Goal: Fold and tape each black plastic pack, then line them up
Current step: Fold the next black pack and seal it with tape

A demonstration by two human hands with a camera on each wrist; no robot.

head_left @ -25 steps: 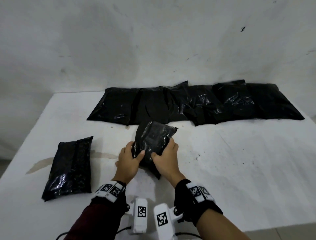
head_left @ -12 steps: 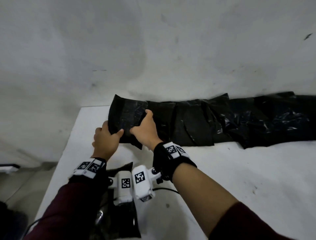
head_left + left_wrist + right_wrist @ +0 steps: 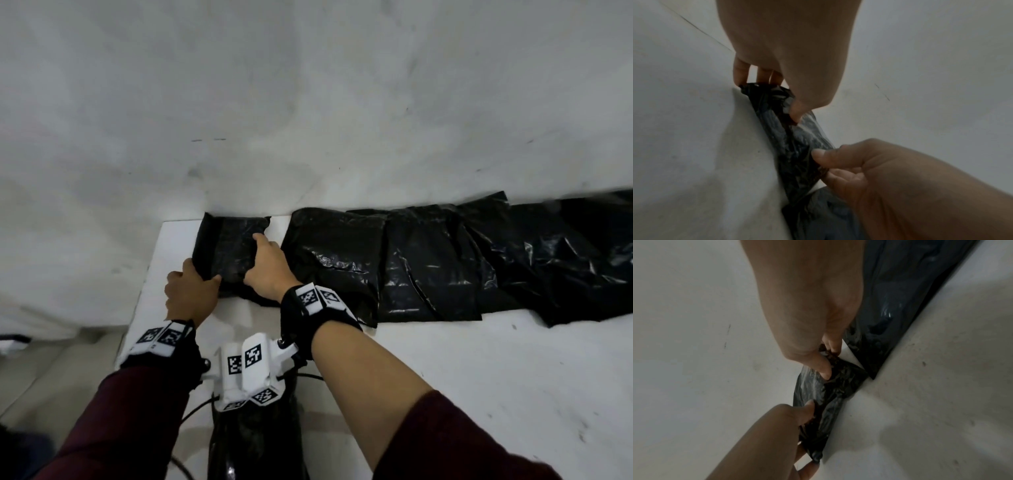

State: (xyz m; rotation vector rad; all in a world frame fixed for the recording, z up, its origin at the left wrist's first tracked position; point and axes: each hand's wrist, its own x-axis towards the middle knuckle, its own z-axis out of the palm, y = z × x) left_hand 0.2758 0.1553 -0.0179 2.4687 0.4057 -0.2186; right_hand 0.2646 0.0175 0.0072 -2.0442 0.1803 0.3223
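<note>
A folded black plastic pack (image 3: 230,251) lies at the table's far left corner, left of the row of black packs (image 3: 428,267) along the wall, with a narrow gap between. My left hand (image 3: 204,279) pinches its near left edge, thumb on top (image 3: 796,116). Its right edge is gripped by my right hand (image 3: 256,255), thumb pressed on the plastic (image 3: 825,372). In the left wrist view the pack (image 3: 797,146) runs between both hands. The right wrist view shows the same pack (image 3: 830,395) beside the row's nearest pack (image 3: 890,305).
Another black pack (image 3: 253,442) lies on the white table (image 3: 479,359) under my wrists at the near edge. The table's left edge (image 3: 144,291) drops off just beside my left hand. A grey wall (image 3: 308,120) rises right behind the row.
Both hands carried the folded pack from the middle of the table to the far left end of the row and lowered it onto the table there. The view swung left.
</note>
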